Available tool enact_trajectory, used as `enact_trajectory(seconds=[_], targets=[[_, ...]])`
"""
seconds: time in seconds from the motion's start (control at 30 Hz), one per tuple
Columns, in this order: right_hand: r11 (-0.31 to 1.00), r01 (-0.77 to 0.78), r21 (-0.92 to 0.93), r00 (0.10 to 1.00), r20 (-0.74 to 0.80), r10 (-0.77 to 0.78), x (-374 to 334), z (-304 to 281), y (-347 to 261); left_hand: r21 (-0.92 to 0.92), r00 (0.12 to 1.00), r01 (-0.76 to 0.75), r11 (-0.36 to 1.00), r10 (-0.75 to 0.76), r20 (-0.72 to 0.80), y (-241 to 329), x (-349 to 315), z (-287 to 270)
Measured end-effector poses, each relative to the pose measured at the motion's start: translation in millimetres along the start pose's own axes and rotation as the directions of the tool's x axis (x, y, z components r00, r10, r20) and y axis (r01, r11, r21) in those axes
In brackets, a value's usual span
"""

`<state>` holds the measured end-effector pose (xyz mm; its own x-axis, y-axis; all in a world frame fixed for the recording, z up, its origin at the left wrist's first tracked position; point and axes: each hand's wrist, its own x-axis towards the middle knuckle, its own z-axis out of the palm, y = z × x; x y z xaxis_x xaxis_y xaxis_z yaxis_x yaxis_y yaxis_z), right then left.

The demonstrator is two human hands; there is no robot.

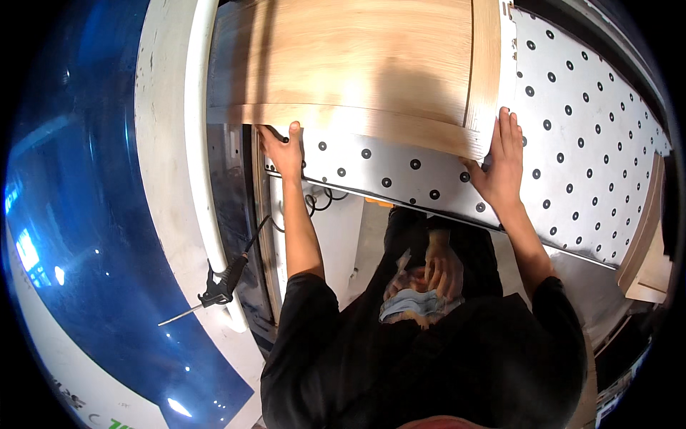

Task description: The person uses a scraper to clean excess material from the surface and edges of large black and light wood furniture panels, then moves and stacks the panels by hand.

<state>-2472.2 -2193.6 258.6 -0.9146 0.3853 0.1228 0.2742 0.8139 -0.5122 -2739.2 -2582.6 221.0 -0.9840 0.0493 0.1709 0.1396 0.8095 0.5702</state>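
Note:
A light wood-grain cabinet door [364, 57] with a framed edge lies on a white table with black round dots [564, 150]. At its near left edge is my left hand [286, 151], thumb up against the edge and the fingers partly hidden beneath, gripping it. Flat along the door's near right corner rests my right hand [504, 168], fingers stretched out along the right side and thumb at the near edge.
A white rail [202, 143] runs along the left, with a black air blow gun [225, 282] hanging on it by a dark hose. Blue glossy machine cover [78, 179] curves beyond. Wooden boards [643, 236] stand at the right. Black coiled hose [321, 200] hangs below the table.

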Motion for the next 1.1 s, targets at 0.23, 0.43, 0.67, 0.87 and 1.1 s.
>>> enact_trajectory(seconds=[0.23,0.43,0.67,0.87,1.1], targets=[[0.997,0.05,-0.055,0.998,-0.031,-0.052,1.3,-0.5,-4.3,0.064,0.999,0.0,0.998,0.003,-0.046,-8.5,-2.2,1.2],[0.997,0.045,-0.067,0.998,-0.028,-0.047,-0.7,1.5,2.5,-0.022,0.999,0.024,0.999,-0.024,-0.024,12.1,-1.2,0.3],[0.999,0.039,-0.009,0.998,-0.047,-0.039,-3.0,0.6,1.9,-0.065,0.999,0.031,0.997,-0.032,-0.013,2.2,-2.8,-2.3],[0.998,0.037,-0.048,0.997,-0.07,-0.04,-7.1,1.7,4.8,0.01,0.998,-0.015,1.0,0.016,-0.054,0.6,-6.6,-4.2],[0.994,0.071,-0.082,0.982,-0.167,-0.084,-7.9,4.3,5.3,0.023,0.997,-0.034,0.999,0.036,-0.071,7.2,0.9,1.3]])
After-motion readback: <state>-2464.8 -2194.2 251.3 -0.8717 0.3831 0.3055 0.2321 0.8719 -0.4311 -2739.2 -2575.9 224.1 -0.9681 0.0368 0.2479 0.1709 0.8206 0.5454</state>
